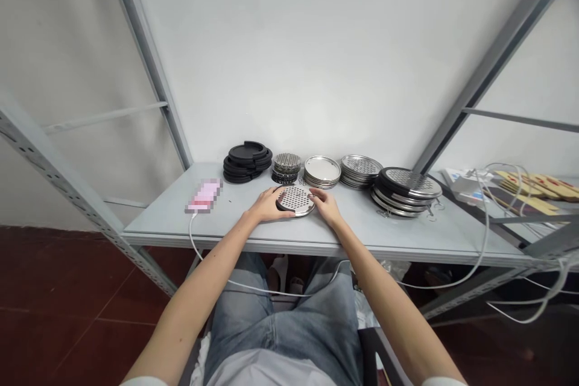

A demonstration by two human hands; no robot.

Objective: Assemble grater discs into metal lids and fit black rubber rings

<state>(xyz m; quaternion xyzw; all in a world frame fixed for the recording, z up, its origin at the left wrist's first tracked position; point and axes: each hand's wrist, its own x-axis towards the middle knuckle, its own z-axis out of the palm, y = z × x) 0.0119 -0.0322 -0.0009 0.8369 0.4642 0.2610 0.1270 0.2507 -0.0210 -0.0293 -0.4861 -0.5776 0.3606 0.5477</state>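
Note:
A round perforated metal disc [295, 198] with a black rim along its left side sits low over the front of the shelf, between my two hands. My left hand [266, 205] grips its left edge, thumb along the near side. At the right edge, the fingers of my right hand [326, 205] are closed on the rim; anything small beneath these fingertips is too hard to make out. Just behind stand a stack of small perforated discs [287, 163] and a stack of plain silver round plates [322, 170]. Some small wire pieces [302, 181] lie between them.
Black rings [246, 161] are piled at back left, near a phone [203, 196] on a white cable [192, 230]. Rightward are a stack of perforated metal plates [360, 169] and a stack of black-rimmed discs [407, 190] with wire hooks. Metal posts [149, 60] flank the shelf.

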